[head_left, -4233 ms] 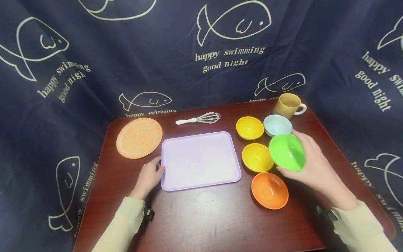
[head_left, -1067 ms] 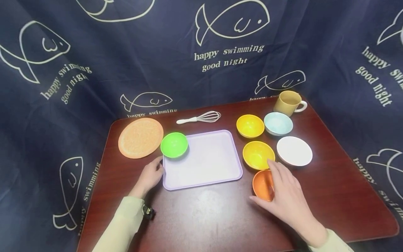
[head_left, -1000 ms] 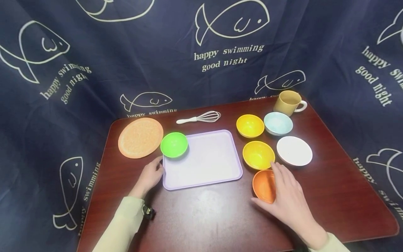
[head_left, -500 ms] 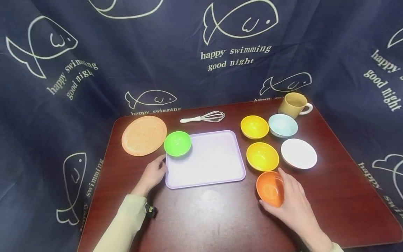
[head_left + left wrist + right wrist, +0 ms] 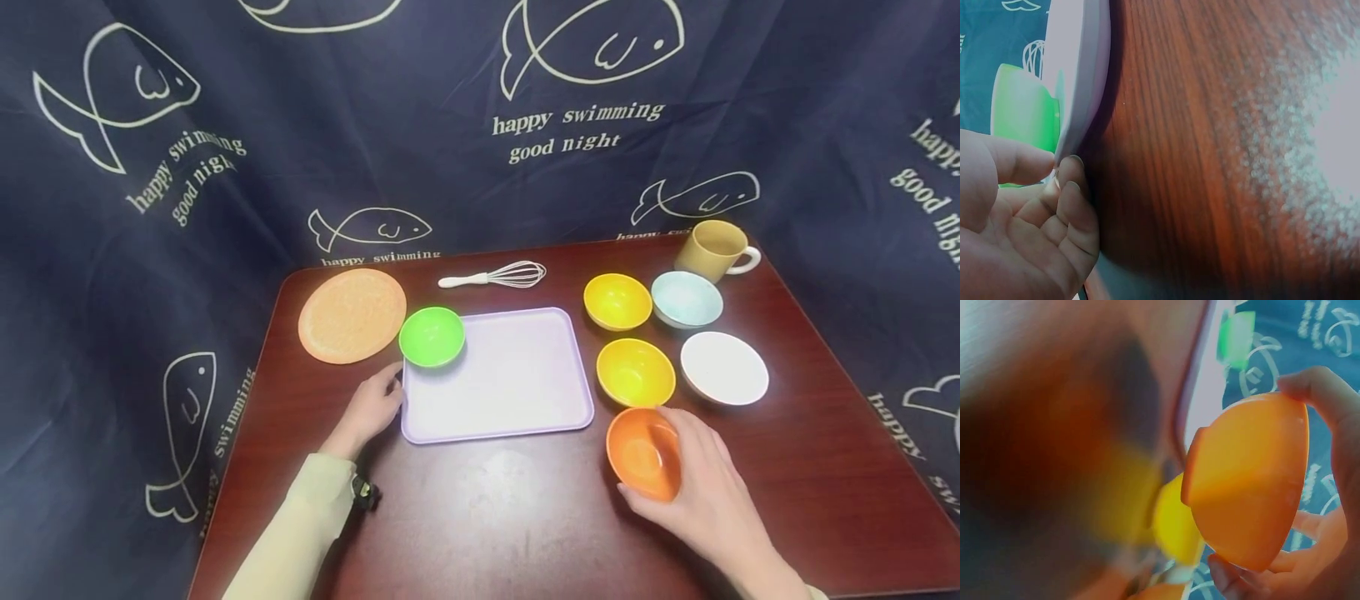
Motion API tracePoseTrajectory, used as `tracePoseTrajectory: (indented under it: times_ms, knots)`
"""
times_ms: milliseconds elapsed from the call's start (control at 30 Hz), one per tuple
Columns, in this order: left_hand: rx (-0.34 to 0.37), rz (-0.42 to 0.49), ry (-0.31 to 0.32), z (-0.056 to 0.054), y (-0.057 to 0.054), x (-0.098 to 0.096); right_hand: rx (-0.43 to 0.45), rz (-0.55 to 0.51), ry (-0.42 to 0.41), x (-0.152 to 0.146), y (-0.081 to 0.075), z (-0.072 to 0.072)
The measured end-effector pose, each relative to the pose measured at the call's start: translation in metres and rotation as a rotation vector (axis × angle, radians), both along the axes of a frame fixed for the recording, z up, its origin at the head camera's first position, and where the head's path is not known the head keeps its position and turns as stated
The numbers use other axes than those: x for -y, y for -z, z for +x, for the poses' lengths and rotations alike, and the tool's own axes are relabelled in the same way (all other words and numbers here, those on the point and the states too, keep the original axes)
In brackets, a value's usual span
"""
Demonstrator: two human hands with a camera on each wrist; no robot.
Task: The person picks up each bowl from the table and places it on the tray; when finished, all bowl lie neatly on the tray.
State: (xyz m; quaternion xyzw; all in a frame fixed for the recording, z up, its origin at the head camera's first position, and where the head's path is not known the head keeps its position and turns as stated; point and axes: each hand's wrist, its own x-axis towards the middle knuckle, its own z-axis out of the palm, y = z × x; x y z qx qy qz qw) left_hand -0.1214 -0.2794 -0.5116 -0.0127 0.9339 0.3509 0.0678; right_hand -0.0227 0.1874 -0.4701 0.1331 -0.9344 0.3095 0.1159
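Note:
My right hand grips an orange bowl by its rim, thumb on the near side and fingers on the far side. In the right wrist view the orange bowl shows its outer wall and foot, held off the table. With thumb and fingertips, my left hand pinches the left edge of a lilac tray; the left wrist view shows this pinch at the tray's rim. A green bowl stands on the tray's far left corner.
Right of the tray stand two yellow bowls, a light blue bowl and a white bowl. A tan mug is at the back right. A white whisk lies behind the tray, and an orange round mat lies left.
The green bowl, earlier in my right hand, now stands on the tray. My right hand has moved to the orange bowl, taken hold of it and lifted it. My left hand stays at the tray.

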Motion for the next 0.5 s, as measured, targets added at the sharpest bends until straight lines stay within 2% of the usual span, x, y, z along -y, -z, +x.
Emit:
tracePoseTrajectory:
  times_ms: [167,367,500]
  knots:
    - [-0.009,0.012,-0.001,0.0,0.001,0.006,0.0,0.013,-0.093,0.034,-0.011,-0.016]
    - [-0.013,0.009,0.003,0.001,0.002,0.008,-0.058,0.032,-0.221,0.085,-0.008,-0.045]
    - [-0.027,0.013,0.017,-0.003,0.002,0.004,-0.032,0.037,-0.274,0.118,-0.005,-0.061]
